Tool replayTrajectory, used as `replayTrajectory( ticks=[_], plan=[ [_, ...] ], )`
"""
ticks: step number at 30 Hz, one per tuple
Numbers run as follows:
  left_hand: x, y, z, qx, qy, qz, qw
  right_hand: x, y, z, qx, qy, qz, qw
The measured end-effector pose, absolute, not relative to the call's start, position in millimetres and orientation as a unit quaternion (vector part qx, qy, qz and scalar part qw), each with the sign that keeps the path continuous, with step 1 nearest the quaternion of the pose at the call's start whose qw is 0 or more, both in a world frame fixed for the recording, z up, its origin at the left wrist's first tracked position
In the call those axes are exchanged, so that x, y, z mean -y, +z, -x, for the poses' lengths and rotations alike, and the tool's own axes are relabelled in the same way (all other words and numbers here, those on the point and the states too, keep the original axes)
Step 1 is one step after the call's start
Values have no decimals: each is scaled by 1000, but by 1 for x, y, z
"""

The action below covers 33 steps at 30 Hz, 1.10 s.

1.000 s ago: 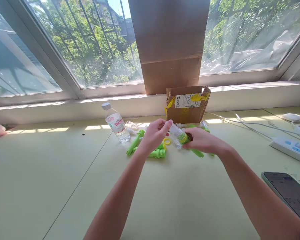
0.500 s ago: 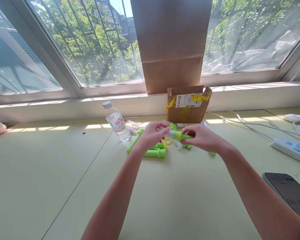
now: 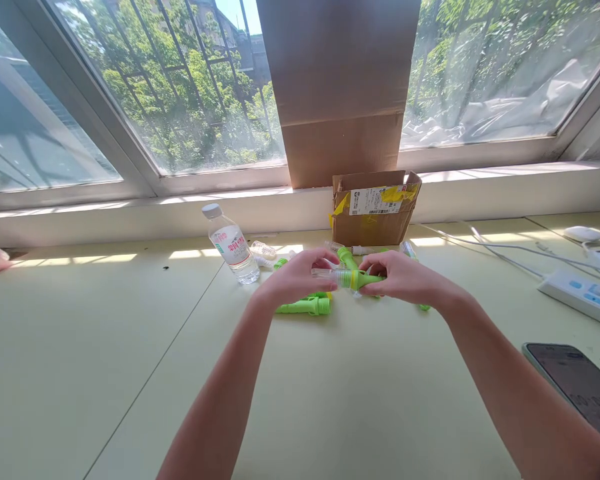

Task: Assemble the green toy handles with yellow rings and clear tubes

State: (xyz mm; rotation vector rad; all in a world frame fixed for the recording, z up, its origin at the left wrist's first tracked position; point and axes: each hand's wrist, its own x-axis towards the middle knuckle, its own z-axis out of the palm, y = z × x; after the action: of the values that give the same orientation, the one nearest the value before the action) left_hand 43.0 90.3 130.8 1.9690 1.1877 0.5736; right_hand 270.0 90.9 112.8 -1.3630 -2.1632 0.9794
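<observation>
In the middle of the view, my right hand [image 3: 403,275] is closed on the tapered green plastic handle [image 3: 371,279]. A yellow ring [image 3: 355,279] sits on the handle, and a clear ribbed plastic cap [image 3: 333,275] is fitted at its left end. My left hand [image 3: 300,275] is around that cap, thumb below and fingers above; its exact contact is partly hidden. Below my left hand lies another green handle [image 3: 305,306] with a threaded end. Behind the held piece, a further green piece [image 3: 347,257] lies among clear plastic parts.
A water bottle [image 3: 233,247] stands left of my hands. Behind them is an open cardboard box [image 3: 375,210] against the sill. At right lie a power strip [image 3: 577,293], white cables [image 3: 505,257] and a phone [image 3: 570,380]. Clear caps [image 3: 263,249] lie by the bottle.
My left hand's fingers have shifted around the clear cap, which shows more now. The held piece has moved slightly left and lower, and the view has shifted a little.
</observation>
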Motion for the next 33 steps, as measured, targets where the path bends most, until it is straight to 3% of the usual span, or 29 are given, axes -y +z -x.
replayTrajectory(
  ticks=[12, 25, 33],
  plan=[
    [-81, 129, -48, -488, 117, -840, 208, -85, 116, -262, 800, 307, 478, 195],
    [-83, 119, -53, -473, 112, -849, 207, -87, 118, -271, 797, 331, 485, 142],
    [-85, 119, -53, -481, 118, -847, 192, -87, 117, -273, 797, 314, 491, 160]
  ],
)
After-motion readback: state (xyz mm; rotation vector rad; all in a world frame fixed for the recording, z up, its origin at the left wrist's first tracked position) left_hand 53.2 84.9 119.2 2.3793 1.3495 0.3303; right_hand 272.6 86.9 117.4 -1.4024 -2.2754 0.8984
